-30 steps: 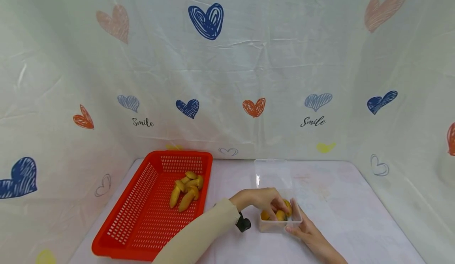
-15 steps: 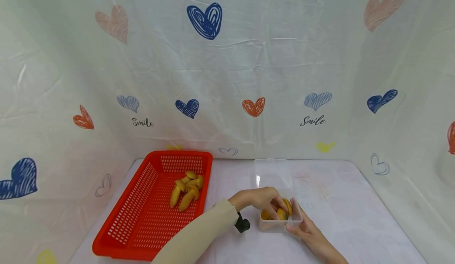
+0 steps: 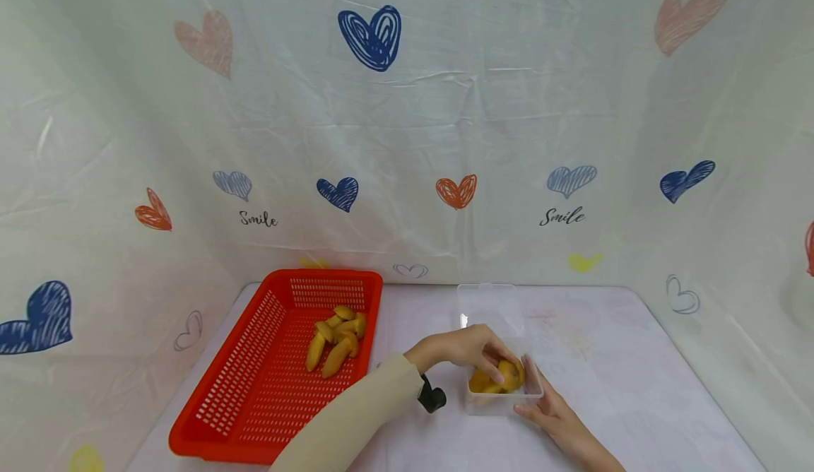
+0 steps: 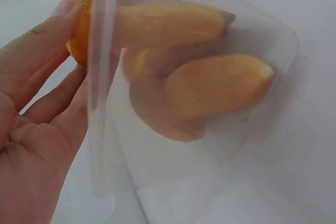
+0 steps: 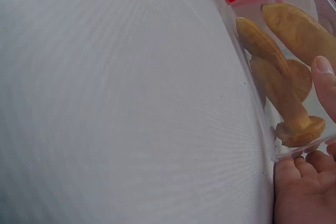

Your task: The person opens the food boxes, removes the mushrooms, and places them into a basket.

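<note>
A clear plastic box (image 3: pixel 490 404) with its lid (image 3: pixel 488 309) folded back stands on the table, several yellow-brown mushrooms (image 4: pixel 223 85) inside. Reaching over its rim, my left hand (image 3: pixel 473 348) pinches one mushroom (image 3: pixel 510 375) by the cap, between thumb and fingers. The left wrist view has that mushroom's stem (image 4: pixel 168 24) pointing into the box, seen through the wall. At the box's right side my right hand (image 3: pixel 553 415) holds the corner, thumb at the front and fingers along the side. In the right wrist view more mushrooms (image 5: pixel 286 90) lie behind the clear wall.
To the left stands a red perforated basket (image 3: pixel 210 387) with several mushrooms (image 3: pixel 337 341) near its right wall. A white sheet with printed hearts (image 3: pixel 407 126) hangs around the back and sides of the white-covered table (image 3: pixel 623 373).
My left hand has risen slightly and shifted, and the mushroom under its fingers has turned so that its cap shows more. My right hand keeps its place on the box.
</note>
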The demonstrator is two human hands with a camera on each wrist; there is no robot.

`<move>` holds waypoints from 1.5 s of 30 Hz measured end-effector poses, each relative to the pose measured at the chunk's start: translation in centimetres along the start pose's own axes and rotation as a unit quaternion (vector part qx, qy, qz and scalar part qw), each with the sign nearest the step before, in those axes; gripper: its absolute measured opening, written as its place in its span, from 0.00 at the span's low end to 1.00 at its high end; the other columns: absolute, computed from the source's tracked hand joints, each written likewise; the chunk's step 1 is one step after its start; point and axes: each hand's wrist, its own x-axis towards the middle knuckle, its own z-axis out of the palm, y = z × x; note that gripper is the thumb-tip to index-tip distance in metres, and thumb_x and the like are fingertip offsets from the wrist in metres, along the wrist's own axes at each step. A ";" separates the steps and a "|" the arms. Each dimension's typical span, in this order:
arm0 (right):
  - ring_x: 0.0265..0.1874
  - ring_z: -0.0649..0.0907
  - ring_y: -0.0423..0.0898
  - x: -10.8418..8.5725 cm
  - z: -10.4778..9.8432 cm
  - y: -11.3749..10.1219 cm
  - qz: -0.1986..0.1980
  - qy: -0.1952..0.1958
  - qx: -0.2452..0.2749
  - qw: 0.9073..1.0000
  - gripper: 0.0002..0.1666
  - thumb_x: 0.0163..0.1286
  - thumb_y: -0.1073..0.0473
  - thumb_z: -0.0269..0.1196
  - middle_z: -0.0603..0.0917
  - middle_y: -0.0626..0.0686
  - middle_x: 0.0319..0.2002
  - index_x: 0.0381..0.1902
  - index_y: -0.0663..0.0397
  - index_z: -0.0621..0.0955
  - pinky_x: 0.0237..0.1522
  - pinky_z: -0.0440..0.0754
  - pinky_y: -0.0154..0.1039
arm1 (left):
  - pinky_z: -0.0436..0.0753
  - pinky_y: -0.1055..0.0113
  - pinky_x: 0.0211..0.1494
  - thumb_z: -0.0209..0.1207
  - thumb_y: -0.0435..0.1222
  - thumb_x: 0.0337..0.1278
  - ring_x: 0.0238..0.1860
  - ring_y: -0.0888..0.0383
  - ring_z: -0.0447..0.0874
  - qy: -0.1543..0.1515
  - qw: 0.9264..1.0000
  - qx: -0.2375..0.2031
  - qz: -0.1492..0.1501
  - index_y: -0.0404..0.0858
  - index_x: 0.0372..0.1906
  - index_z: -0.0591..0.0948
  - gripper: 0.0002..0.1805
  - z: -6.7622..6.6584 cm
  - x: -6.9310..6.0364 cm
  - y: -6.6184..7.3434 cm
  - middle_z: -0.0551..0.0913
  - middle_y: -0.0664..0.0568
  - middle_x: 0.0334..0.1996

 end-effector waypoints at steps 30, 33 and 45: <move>0.75 0.32 0.55 0.0 0.1 -0.1 0.005 0.007 -0.008 1.000 0.51 0.77 0.62 0.57 0.32 0.56 0.79 0.80 0.50 0.35 0.56 0.51 0.13 | 0.81 0.71 0.54 0.67 0.26 0.57 0.50 0.68 0.83 0.045 0.996 -0.069 0.026 0.28 0.60 0.80 0.24 -4.1 -4.9 3.2 0.83 0.45 0.56; 0.74 0.31 0.56 0.0 0.0 -0.1 0.004 0.006 -0.004 1.000 0.51 0.77 0.62 0.56 0.32 0.56 0.79 0.80 0.50 0.35 0.57 0.52 0.14 | 0.81 0.70 0.55 0.66 0.26 0.58 0.51 0.68 0.82 0.044 0.997 -0.062 0.026 0.28 0.61 0.79 0.24 -4.6 -6.0 3.7 0.82 0.44 0.57; 0.74 0.35 0.36 0.1 0.1 0.1 -0.009 0.001 0.012 1.000 0.52 0.76 0.64 0.57 0.30 0.58 0.79 0.79 0.53 0.33 0.59 0.54 0.16 | 0.82 0.65 0.55 0.63 0.25 0.62 0.54 0.58 0.83 0.053 0.996 -0.071 0.018 0.26 0.63 0.76 0.24 -6.3 -10.7 4.9 0.82 0.42 0.57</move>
